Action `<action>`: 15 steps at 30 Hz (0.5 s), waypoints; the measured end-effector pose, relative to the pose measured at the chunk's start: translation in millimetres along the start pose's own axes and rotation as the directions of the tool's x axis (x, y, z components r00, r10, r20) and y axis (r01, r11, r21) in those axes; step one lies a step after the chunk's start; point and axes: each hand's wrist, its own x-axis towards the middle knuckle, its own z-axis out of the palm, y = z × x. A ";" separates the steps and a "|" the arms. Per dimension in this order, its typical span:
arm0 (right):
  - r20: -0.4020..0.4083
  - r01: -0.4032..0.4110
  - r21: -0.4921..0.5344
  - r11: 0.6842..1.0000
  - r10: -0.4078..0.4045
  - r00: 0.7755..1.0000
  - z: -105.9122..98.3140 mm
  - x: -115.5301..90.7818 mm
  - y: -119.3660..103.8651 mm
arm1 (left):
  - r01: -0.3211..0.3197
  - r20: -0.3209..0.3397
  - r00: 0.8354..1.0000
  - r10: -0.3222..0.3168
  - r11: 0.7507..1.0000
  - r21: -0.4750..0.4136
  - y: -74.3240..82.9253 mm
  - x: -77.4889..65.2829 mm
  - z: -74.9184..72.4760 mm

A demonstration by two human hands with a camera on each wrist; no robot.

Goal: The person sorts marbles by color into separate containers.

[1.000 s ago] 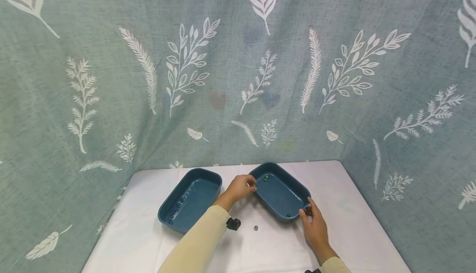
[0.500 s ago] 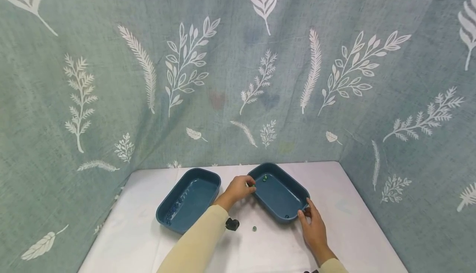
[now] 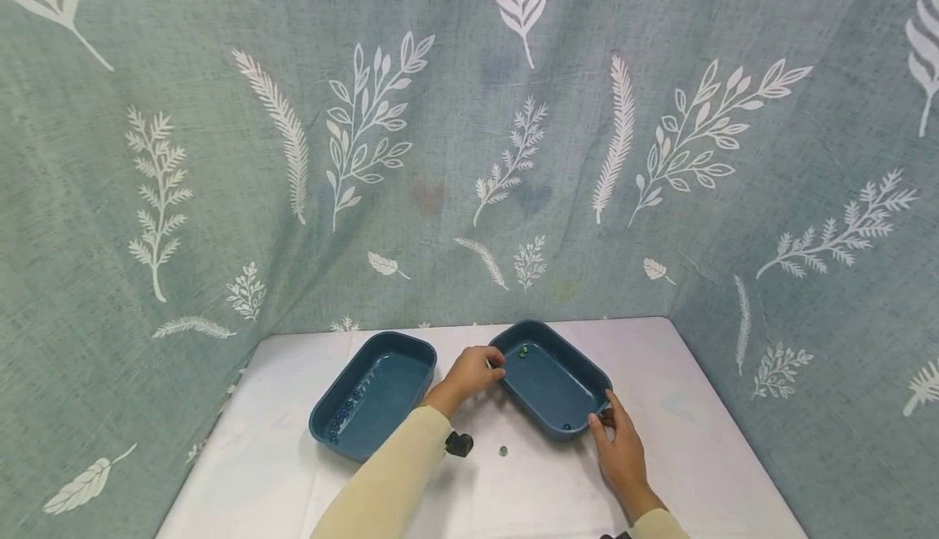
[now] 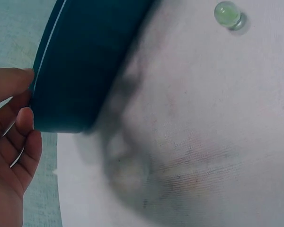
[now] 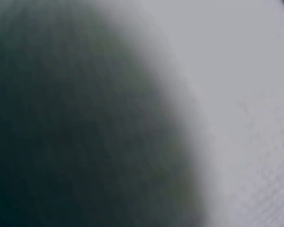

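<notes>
In the head view, a dark blue rectangular tub stands at an angle on the white cloth. My left hand grips its left rim; the left wrist view has the thumb and curled fingers against the tub's edge. At the tub's near right corner, my right hand holds the rim between thumb and fingers. Inside lie green marbles near the far left and a dark marble at the near end. A green marble rests on the cloth in front. The right wrist view is mostly a dark blur.
To the left, a second dark blue tub holds several blue marbles along its left side. My left forearm crosses in front of it. A leaf-patterned green curtain hangs behind and on both sides of the cloth-covered table.
Both hands stay on the tub, nearly still. A green spot seen earlier between my left fingers no longer shows. The head view has shifted very slightly.
</notes>
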 end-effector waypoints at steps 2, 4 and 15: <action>0.002 0.001 -0.002 1.000 -0.001 1.000 1.1 -0.3 0.0 | -0.001 -0.008 1.000 0.001 1.000 0.006 1.6 -4.2 -1.3; 0.000 0.006 0.000 1.000 -0.006 1.000 1.7 -0.4 0.6 | 0.001 -0.014 1.000 -0.001 1.000 0.004 3.0 -10.1 -2.6; 0.009 0.026 0.015 1.000 -0.026 1.000 -1.4 -1.3 1.4 | -0.018 -0.030 0.999 0.018 1.000 -0.007 -1.5 -55.4 14.7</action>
